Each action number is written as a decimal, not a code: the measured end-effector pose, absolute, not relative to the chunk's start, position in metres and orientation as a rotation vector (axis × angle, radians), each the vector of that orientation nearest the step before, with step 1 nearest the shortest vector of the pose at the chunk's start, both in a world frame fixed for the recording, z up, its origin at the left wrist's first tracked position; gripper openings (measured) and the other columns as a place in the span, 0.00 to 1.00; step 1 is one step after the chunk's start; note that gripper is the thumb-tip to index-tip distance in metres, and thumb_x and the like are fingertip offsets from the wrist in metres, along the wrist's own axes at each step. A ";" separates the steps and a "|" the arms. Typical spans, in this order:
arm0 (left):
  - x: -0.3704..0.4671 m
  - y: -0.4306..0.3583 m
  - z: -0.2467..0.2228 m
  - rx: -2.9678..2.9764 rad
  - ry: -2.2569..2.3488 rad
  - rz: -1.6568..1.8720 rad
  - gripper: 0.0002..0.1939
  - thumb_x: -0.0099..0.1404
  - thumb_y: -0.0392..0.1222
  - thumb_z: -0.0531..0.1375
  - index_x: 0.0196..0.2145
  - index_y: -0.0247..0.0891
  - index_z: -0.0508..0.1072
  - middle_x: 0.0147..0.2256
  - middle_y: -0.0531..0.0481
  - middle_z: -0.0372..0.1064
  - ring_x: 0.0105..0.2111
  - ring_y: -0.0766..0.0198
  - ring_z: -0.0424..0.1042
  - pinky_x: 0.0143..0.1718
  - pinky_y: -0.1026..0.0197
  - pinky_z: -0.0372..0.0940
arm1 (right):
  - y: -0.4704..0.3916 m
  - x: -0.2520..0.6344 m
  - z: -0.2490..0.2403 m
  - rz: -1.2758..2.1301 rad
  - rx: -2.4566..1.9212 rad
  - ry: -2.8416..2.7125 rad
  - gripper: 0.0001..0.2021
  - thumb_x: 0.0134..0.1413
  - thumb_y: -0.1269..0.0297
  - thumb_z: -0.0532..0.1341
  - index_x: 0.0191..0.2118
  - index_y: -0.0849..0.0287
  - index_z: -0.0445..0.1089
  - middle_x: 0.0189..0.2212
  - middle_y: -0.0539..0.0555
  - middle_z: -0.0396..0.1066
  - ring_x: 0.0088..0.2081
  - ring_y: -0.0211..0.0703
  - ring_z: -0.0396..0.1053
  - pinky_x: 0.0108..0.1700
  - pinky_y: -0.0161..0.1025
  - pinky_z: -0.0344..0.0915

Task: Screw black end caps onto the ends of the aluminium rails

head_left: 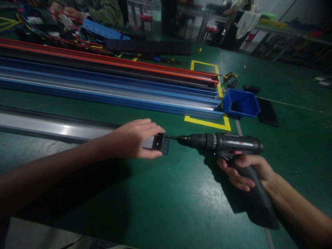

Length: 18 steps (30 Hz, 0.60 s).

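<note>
My left hand (135,140) is closed over the end of a long silver-and-black metal profile (64,128), thumb on the near side and fingers on the far side. A black slotted end cap (166,147) sits at that end, just beyond the fingertips. In my right hand (243,171) is a black cordless drill (225,143), gripped by its handle and pointing left. Its long thin bit (172,137) reaches the end cap; whether it sits in a screw is too small to tell.
Blue profiles (129,93) and orange ones (116,60) lie lengthwise behind. At their right end stands a blue bin (241,103) with dark parts inside, beside a flat black object (268,112). Wires and blue strips (101,29) lie at the back, near another person's hands (67,14).
</note>
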<state>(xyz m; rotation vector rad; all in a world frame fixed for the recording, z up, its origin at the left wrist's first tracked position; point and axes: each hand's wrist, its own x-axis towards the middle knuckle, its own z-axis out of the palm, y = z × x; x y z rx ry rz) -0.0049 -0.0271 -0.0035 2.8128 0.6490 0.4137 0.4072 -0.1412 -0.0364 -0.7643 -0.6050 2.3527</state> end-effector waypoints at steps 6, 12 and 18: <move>-0.005 -0.026 -0.004 2.813 0.646 0.398 0.27 0.68 0.55 0.67 0.56 0.35 0.73 0.47 0.43 0.78 0.44 0.56 0.74 0.47 0.56 0.67 | -0.140 0.405 -0.035 2.364 -0.769 -0.609 0.13 0.59 0.66 0.62 0.45 0.68 0.79 0.28 0.52 0.71 0.14 0.27 0.58 0.22 0.30 0.70; -0.004 -0.027 -0.003 2.808 0.669 0.386 0.26 0.68 0.56 0.67 0.56 0.36 0.73 0.48 0.43 0.79 0.44 0.56 0.74 0.47 0.56 0.67 | -0.141 0.405 -0.035 2.358 -0.761 -0.605 0.15 0.59 0.67 0.62 0.48 0.69 0.79 0.29 0.53 0.73 0.14 0.27 0.58 0.22 0.30 0.71; -0.005 -0.027 -0.003 2.806 0.661 0.399 0.26 0.69 0.57 0.65 0.56 0.35 0.73 0.48 0.42 0.78 0.44 0.56 0.74 0.48 0.56 0.67 | -0.141 0.406 -0.035 2.358 -0.791 -0.623 0.15 0.59 0.66 0.63 0.48 0.68 0.80 0.29 0.54 0.74 0.15 0.28 0.60 0.22 0.31 0.71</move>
